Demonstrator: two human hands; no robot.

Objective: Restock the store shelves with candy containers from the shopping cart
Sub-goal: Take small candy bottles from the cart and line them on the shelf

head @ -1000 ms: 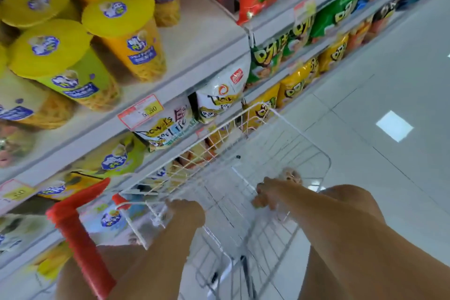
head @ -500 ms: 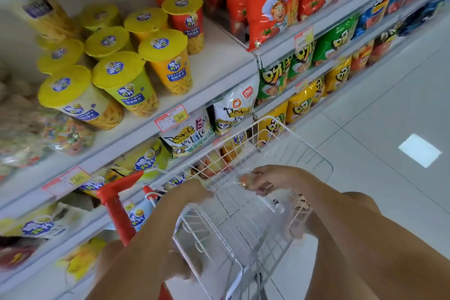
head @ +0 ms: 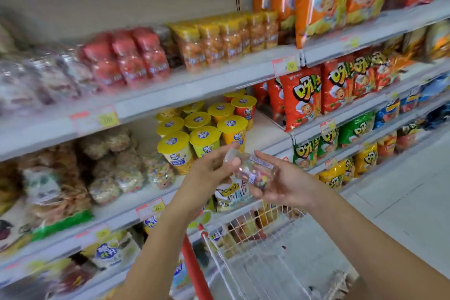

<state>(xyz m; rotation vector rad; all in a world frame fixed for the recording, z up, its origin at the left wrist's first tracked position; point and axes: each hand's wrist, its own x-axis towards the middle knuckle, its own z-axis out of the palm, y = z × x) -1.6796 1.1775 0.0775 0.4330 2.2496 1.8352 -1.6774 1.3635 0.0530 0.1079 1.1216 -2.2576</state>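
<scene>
A small clear plastic candy container (head: pixel 253 171) with colourful sweets at its bottom sits between both hands, above the cart. My left hand (head: pixel 209 170) grips its upper left end with the fingers curled around it. My right hand (head: pixel 282 182) cradles it from the right and below, palm up, fingers curved. The white wire shopping cart (head: pixel 265 246) with a red handle (head: pixel 194 273) stands below my forearms. The shelf (head: pixel 170 95) faces me, just beyond the hands.
Yellow-lidded snack cups (head: pixel 202 129) stand on the middle shelf behind the hands. Clear bags of snacks (head: pixel 109 170) fill the left. Red and orange chip bags (head: pixel 316 90) hang at the right. A white tiled floor (head: pixel 401 202) runs along the right.
Both hands have risen out of the cart with the clear container, which was not visible in hand a second ago. The view has tilted up toward the shelves.
</scene>
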